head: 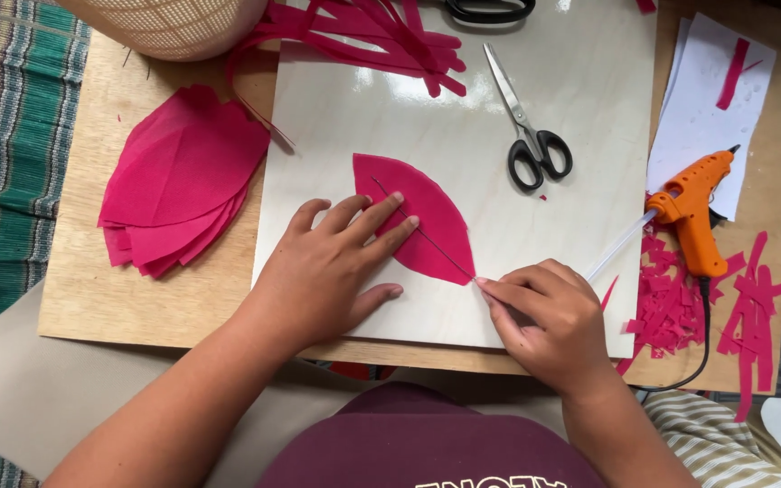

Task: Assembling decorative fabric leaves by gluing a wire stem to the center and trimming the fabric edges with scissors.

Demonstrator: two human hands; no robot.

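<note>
Presently one pink petal lies on the counter; left hand flat and open on it, right hand pinching a thin wire along its middle. Stacked petals far left lie unwired.

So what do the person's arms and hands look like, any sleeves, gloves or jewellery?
Both arms are bare from the bottom edge of the view to the wrists: no sleeves show. The left hand and the right hand wear no gloves, and no rings, watch or bracelets are visible. Fingernails are short and unpainted as far as can be seen. A maroon shirt with pale lettering covers the torso below.
</note>
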